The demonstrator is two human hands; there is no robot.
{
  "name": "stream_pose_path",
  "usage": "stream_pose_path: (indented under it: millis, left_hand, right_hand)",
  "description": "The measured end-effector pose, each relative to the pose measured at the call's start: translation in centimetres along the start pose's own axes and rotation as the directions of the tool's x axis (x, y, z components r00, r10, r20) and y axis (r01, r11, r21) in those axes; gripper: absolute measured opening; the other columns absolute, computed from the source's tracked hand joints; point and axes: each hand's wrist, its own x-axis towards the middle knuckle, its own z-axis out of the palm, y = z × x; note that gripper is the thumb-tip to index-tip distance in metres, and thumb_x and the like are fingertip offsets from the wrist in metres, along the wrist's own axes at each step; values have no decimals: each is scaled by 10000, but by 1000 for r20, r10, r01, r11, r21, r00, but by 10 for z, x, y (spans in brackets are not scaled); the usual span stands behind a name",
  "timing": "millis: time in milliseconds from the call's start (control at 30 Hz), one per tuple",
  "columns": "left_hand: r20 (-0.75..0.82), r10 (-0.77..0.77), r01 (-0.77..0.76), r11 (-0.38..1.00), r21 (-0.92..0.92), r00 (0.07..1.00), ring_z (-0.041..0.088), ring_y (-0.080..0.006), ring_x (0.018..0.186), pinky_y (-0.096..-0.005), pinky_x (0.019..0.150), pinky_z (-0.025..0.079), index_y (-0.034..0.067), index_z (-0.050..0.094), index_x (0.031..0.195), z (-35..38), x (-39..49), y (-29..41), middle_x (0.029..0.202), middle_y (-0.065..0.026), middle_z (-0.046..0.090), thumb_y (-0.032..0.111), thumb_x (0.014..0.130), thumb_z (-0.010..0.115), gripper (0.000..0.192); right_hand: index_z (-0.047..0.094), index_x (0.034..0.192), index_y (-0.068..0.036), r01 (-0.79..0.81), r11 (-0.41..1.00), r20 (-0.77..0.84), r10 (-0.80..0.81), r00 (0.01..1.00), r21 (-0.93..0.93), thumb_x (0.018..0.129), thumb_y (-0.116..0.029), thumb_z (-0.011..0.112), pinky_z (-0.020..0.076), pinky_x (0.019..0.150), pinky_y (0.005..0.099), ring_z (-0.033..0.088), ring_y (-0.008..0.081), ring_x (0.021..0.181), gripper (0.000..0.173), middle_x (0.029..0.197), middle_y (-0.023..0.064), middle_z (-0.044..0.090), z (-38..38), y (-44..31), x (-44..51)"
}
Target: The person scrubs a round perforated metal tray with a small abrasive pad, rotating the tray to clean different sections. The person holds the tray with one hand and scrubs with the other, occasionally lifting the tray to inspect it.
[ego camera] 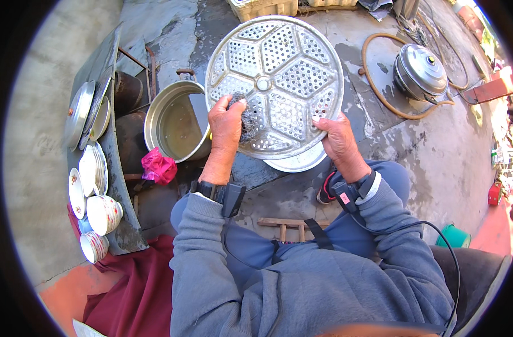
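Observation:
A round perforated metal steamer plate (286, 89) is held up, tilted, in front of me. My right hand (334, 132) grips its lower right rim, thumb on the face and fingers hidden behind. My left hand (227, 122) clutches a steel wool scourer (251, 126) pressed against the plate's lower left. Partly hidden below the plate is a pale round metal pan or lid (300, 161). Left of it stands a large metal pot (175, 122) with cloudy water inside. A crumpled pink plastic bag (158, 167) lies by the pot's near side.
A slab table (130, 219) at left bears stacked plates (94, 166), patterned bowls (104, 214) and metal lids (81, 111). A lidded pot (422, 71) and a hose (368, 73) lie at right on wet concrete. A maroon cloth (134, 286) hangs at lower left; a green bucket (456, 236) stands right.

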Motion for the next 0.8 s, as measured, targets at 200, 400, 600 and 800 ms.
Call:
stream_pose_path:
  millis: [200,400,600,800]
  left_hand:
    - [-121,-146,89,917,-388,982,621,-119,786,-281,728,510,-42,669,1051,-27,12,-6,919,-40,670,89,867,675,226]
    - [-77,-266,189,833,-520,961,660,-163,792,-308,737,537,-21,653,1018,-45,15,-13,918,-64,682,63,889,635,155]
    - [1,-308,272,838,-474,951,666,-186,781,-337,721,543,-23,642,1019,-46,13,-13,910,-86,682,70,909,601,150]
    - [84,-321,317,799,-511,943,668,-193,763,-334,742,547,-10,661,980,-48,18,-16,884,-67,680,68,906,583,134]
  right_hand:
    - [541,1306,38,51,998,0,-51,999,35,833,85,633,521,989,376,661,235,1093,484,1220,133,666,8,1,5]
    - [541,1310,31,71,995,6,-71,997,73,847,62,643,512,993,372,661,229,1085,475,1214,122,668,14,1,8]
    - [515,1342,17,79,994,0,-80,997,72,860,56,625,507,1014,411,651,247,1115,496,1232,118,654,8,4,12]
    - [525,1330,21,38,996,25,-40,999,76,853,50,642,505,1011,390,652,239,1109,492,1231,124,658,11,3,11]
